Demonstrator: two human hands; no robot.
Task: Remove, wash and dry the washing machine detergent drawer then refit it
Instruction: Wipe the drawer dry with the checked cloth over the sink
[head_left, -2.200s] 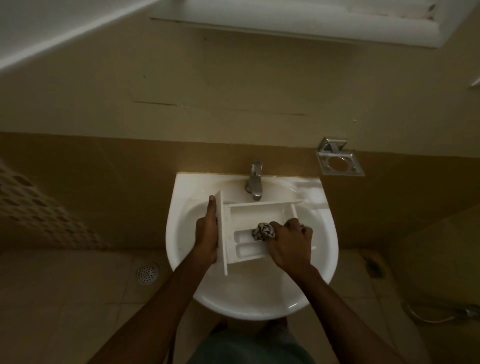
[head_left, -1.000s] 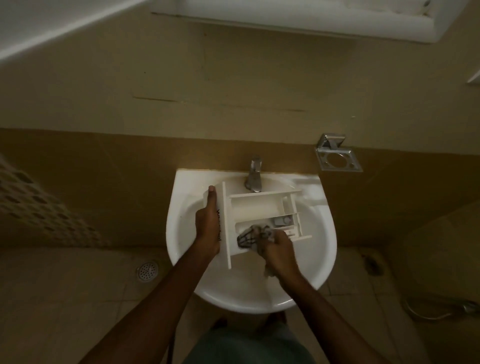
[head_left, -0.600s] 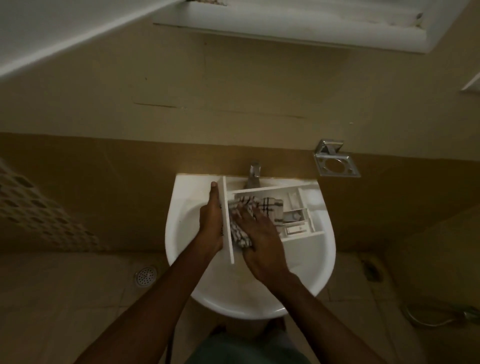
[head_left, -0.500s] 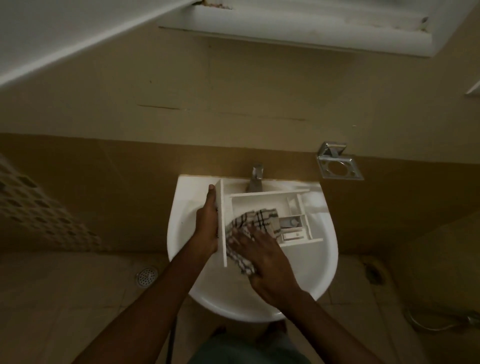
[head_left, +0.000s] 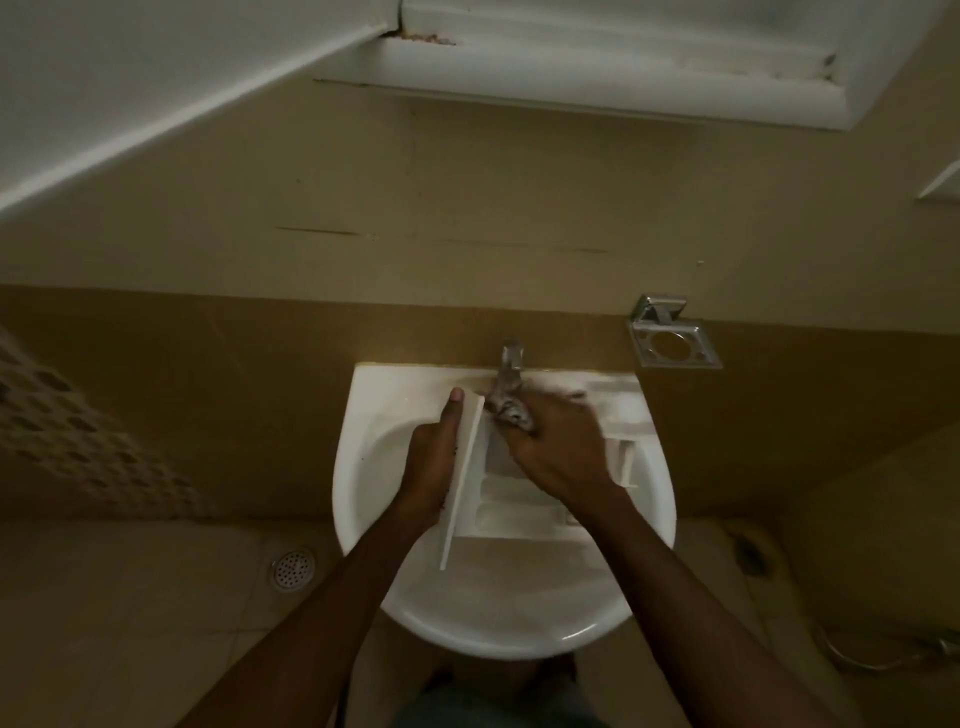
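Over the white sink (head_left: 498, 629), the detergent drawer (head_left: 511, 501) is held just above the bowl, its open compartments facing up. Its long flat front panel is on the left and runs from near the tap (head_left: 510, 364) back toward the person, while the body of the drawer reaches out to the right. The left hand (head_left: 434, 462) grips that front panel from the outside, palm against its face, with one digit stretched along the upper edge toward the far corner. The right hand (head_left: 558, 447) is curled round a bunched, dark-and-light patterned cloth (head_left: 506, 411) and presses it into the far corner of the drawer, right beside the front panel and just below the tap. This hand and the cloth are blurred, so the exact lie of the fingers cannot be told. The nearer compartments, with their low white dividers, lie uncovered between the two forearms. On the brown wall to the right of the sink hangs a chrome holder (head_left: 675, 345) with a round opening. A round metal floor drain (head_left: 292, 569) sits in the tiles left of the sink, and a thin hose (head_left: 872, 659) lies on the floor at the far right. A white frame (head_left: 597, 73) runs across the top of the wall.
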